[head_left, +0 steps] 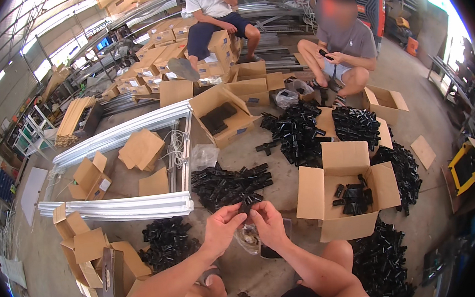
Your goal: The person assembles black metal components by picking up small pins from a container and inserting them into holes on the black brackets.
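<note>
Both my hands meet in front of me over the floor, gripping one small black plastic part (246, 206) between thumbs and fingers. My left hand (225, 226) is closed on its left side, and my right hand (268, 222) pinches it from the right. The fingers cover much of the part, so its exact shape is hidden. Just beyond my hands lies a pile of similar black parts (226, 184). Below them sits a clear plastic bag (247, 239) with small contents I cannot make out.
An open cardboard box (344, 158) with several black parts stands at right. More black piles (298, 135) lie around, one (380, 263) by my right knee. White metal frames (125, 207) lie at left. One person (346, 39) squats ahead holding a black part; another (213, 16) sits on boxes.
</note>
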